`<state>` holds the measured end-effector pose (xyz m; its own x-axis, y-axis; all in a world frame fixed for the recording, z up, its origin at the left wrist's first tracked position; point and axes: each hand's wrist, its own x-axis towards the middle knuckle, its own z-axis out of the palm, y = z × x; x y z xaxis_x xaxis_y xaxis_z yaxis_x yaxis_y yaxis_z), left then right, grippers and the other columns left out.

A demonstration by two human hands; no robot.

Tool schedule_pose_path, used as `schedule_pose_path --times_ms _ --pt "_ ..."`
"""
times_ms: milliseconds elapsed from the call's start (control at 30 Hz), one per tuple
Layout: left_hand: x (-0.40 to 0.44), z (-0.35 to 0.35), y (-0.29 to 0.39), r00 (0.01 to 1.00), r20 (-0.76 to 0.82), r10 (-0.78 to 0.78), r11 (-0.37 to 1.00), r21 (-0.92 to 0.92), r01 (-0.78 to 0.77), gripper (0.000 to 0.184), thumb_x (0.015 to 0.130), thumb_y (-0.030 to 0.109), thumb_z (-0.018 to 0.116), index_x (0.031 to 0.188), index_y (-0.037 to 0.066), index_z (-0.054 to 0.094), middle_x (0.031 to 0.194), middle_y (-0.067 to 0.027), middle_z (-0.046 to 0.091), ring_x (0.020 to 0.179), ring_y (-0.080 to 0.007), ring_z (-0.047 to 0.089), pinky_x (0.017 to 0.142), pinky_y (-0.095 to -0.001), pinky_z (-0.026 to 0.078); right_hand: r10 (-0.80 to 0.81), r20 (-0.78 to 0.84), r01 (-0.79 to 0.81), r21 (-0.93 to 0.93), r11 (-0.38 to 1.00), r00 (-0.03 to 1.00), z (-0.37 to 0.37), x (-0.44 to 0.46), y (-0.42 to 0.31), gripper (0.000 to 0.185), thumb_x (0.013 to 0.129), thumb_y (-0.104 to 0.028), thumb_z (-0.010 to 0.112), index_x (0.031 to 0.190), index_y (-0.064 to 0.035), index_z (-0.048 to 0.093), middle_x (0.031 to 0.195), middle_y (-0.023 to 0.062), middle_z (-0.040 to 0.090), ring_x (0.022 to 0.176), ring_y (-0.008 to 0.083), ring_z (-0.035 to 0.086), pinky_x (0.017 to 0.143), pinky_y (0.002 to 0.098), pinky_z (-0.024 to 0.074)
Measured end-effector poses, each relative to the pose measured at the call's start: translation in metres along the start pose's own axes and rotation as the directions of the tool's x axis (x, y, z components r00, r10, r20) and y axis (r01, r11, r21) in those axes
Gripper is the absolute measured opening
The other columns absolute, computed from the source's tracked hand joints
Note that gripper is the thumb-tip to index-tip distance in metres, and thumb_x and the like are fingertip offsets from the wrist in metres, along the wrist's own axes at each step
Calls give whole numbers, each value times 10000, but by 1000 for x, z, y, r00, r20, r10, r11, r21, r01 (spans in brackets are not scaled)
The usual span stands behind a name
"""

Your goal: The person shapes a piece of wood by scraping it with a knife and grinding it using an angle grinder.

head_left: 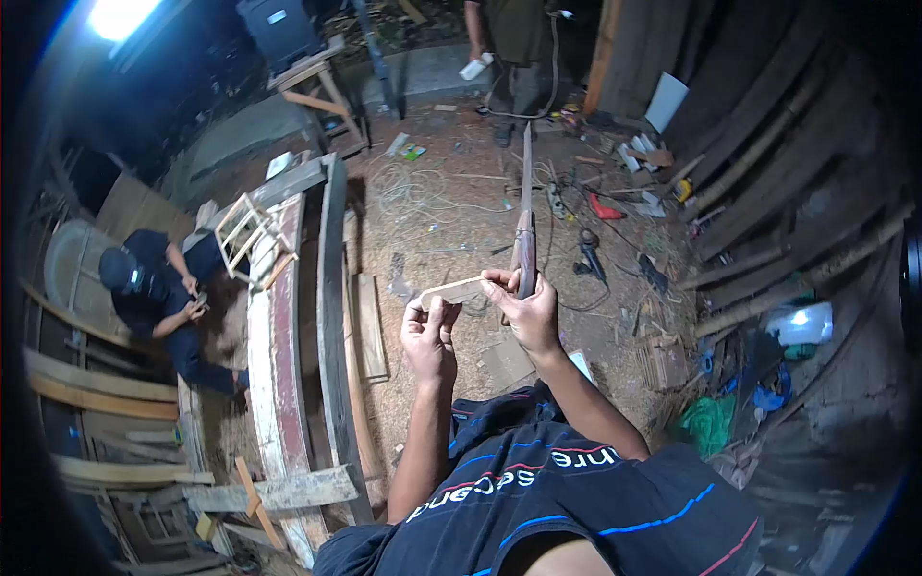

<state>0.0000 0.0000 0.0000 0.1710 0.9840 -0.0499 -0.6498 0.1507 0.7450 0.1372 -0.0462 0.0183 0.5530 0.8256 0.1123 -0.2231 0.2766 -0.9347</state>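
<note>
A short, thin wooden strip [457, 287] is held up in front of my chest, slightly tilted. My left hand [430, 336] pinches its left end between thumb and fingers. At the other end, the fingertips of my right hand [530, 309] grip the strip. A long, narrow brown tool with a pointed far end [526, 206], resembling a machete seen edge-on, rises from my right hand and points away from me. My fingers partly hide its near end, so its exact kind is unclear.
Left, a long plank workbench [286, 355] carries a small wooden frame [257, 240]. Beyond it a person in dark clothes [158, 278] handles a small object. Another person [519, 48] stands at the back. Cords, a power tool [590, 257] and shavings litter the ground.
</note>
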Motion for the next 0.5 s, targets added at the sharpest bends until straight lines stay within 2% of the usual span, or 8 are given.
schedule_pose_path --times_ms 67,100,167,200,300,400,433,500 --pt "-1 -1 3 995 60 -76 996 54 73 150 905 55 624 1032 16 554 940 -96 636 860 -179 659 813 -356 576 13 -82 -8 58 998 997 -5 -10 7 249 829 -8 713 827 -50 468 957 152 688 876 125 643 774 254 521" --pt "18 21 -38 987 118 -108 989 111 95 254 889 22 614 1134 42 554 1014 -72 619 938 -188 632 824 -361 542 -18 -107 28 90 996 994 -43 20 9 251 827 -6 714 830 -51 467 953 151 688 868 124 644 770 253 522" --pt "12 39 -50 968 155 -198 974 141 177 294 878 10 616 1160 49 540 1006 -73 622 934 -184 632 801 -357 545 -7 -178 31 131 991 984 -67 15 9 257 823 -1 718 835 -53 466 943 149 688 851 123 645 761 252 523" --pt "9 48 -71 949 191 -249 962 165 219 322 874 9 619 1179 54 527 999 -79 630 920 -185 637 770 -344 549 -2 -212 20 80 997 977 -88 15 -1 264 817 4 721 844 -56 466 941 143 687 834 122 646 756 253 525" --pt "15 70 -83 878 257 -403 884 357 301 227 893 62 617 1111 32 563 972 -83 647 874 -179 648 723 -321 535 34 -303 -23 41 999 952 -115 18 -12 291 822 8 708 822 -92 435 938 131 685 769 83 622 696 203 497" --pt "36 77 -95 665 341 -664 732 476 487 166 925 151 599 1042 35 598 930 -74 655 860 -161 644 706 -309 524 48 -372 -71 -48 996 927 -145 21 -3 275 802 -20 744 840 -70 477 891 92 681 786 99 628 711 229 496" --pt "44 77 -101 585 357 -728 666 571 481 174 933 180 591 1033 39 604 926 -75 657 850 -156 640 702 -302 519 38 -391 -82 -97 992 920 -154 19 0 268 794 -27 758 847 -57 498 877 82 678 798 100 629 718 234 495" --pt "63 77 -120 409 361 -838 524 739 423 206 949 237 573 1015 48 617 917 -79 662 831 -145 631 694 -288 509 67 -413 -90 -36 995 908 -163 18 5 269 785 -35 769 839 -51 506 856 62 669 796 92 618 714 236 489"
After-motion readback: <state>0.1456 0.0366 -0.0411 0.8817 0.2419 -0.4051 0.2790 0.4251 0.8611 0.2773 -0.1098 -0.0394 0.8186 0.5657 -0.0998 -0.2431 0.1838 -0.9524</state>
